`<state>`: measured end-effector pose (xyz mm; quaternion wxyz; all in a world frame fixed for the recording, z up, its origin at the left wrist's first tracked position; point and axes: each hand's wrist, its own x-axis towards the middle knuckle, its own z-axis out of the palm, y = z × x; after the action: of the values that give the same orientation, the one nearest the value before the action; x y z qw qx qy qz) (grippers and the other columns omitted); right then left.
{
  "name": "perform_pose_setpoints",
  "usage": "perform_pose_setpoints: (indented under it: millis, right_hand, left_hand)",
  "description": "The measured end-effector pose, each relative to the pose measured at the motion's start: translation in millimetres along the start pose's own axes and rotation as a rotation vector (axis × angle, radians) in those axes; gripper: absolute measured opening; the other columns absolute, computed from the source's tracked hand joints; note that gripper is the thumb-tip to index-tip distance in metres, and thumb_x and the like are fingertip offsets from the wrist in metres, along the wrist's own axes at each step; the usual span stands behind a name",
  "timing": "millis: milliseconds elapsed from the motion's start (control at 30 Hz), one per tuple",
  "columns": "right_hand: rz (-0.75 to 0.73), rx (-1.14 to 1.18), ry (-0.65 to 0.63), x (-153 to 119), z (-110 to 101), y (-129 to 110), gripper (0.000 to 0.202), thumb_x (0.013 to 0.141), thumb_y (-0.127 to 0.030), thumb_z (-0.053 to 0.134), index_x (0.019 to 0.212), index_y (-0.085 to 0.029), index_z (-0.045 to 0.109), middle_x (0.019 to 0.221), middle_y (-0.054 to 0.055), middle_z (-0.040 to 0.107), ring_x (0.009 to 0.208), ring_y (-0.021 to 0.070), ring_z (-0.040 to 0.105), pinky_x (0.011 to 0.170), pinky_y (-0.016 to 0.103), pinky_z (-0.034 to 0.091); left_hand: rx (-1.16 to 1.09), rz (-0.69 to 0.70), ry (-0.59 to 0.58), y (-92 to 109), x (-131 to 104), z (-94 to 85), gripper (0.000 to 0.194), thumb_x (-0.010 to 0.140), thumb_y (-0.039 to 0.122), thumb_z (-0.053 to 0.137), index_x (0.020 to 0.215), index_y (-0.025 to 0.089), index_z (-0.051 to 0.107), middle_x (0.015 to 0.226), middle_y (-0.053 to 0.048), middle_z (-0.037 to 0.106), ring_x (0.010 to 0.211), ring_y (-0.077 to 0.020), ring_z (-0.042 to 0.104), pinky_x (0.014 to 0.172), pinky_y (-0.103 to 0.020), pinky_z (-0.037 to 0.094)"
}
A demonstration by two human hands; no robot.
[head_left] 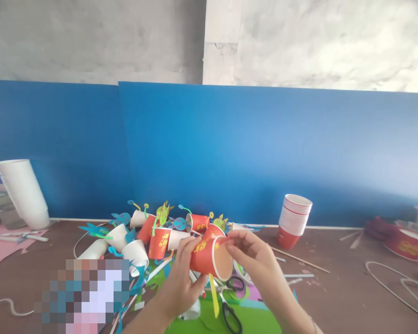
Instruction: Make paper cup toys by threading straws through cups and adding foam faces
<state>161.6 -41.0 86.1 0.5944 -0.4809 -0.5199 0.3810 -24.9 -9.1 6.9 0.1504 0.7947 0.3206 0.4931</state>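
Observation:
A red paper cup (204,262) with yellow lettering lies sideways in my left hand (183,278), its mouth turned toward the right. The fingers of my left hand wrap round it from the left. My right hand (252,255) is at the cup's upper rim, thumb and fingertips pinched together there; whatever lies between them is too small to tell. A yellow paper strip (214,297) hangs beneath the cup. Just below are black-handled scissors (231,317) on green paper (198,324).
Decorated cups (159,243) and paper cutouts crowd the table behind my left hand. Stacked cups stand at the right (294,220) and far left (24,195). Thin sticks (301,260), a white cable (386,287) and a red bowl (407,243) lie rightward. A blue panel (230,153) closes the back.

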Motion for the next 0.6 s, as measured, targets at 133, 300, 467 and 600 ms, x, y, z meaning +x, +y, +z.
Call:
perform_pose_setpoints:
  millis: [133, 300, 467, 600]
  right_hand:
    - [0.091, 0.076, -0.069, -4, 7, 2, 0.039, 0.068, -0.046, 0.076, 0.093, -0.017, 0.068, 0.079, 0.007, 0.072, 0.073, 0.0208, 0.065, 0.062, 0.029, 0.049]
    - [-0.049, -0.13, 0.033, -7, 13, 12, 0.032, 0.074, -0.049, 0.069, 0.08, -0.018, 0.068, 0.074, 0.005, 0.069, 0.06, 0.0167, 0.059, 0.054, 0.027, 0.047]
    - [0.064, 0.055, -0.012, -9, 19, 18, 0.04, 0.076, -0.056, 0.067, 0.09, -0.022, 0.053, 0.057, -0.002, 0.064, 0.041, 0.0132, 0.054, 0.041, 0.023, 0.042]
    - [0.126, 0.065, -0.047, -8, 22, 17, 0.041, 0.069, -0.055, 0.073, 0.082, -0.019, 0.057, 0.063, 0.002, 0.068, 0.047, 0.0153, 0.06, 0.043, 0.023, 0.044]
  left_hand:
    - [-0.019, -0.004, 0.121, -7, -2, 11.3, 0.062, 0.074, 0.004, 0.06, 0.125, 0.025, 0.035, 0.13, -0.013, 0.044, 0.124, -0.0312, 0.048, 0.103, -0.05, 0.042]
    - [-0.018, 0.013, 0.112, -11, -5, 16.3, 0.065, 0.078, 0.004, 0.056, 0.131, 0.025, 0.026, 0.124, -0.013, 0.047, 0.119, -0.0285, 0.053, 0.099, -0.048, 0.046]
    - [-0.014, 0.013, -0.083, -15, -12, 18.4, 0.078, 0.078, 0.009, 0.057, 0.144, 0.023, 0.017, 0.14, -0.018, 0.035, 0.136, -0.0357, 0.033, 0.109, -0.056, 0.035]
    - [-0.071, 0.005, -0.104, -18, -14, 21.9, 0.069, 0.08, 0.01, 0.058, 0.139, 0.025, 0.025, 0.137, -0.015, 0.041, 0.134, -0.0326, 0.038, 0.109, -0.053, 0.037]
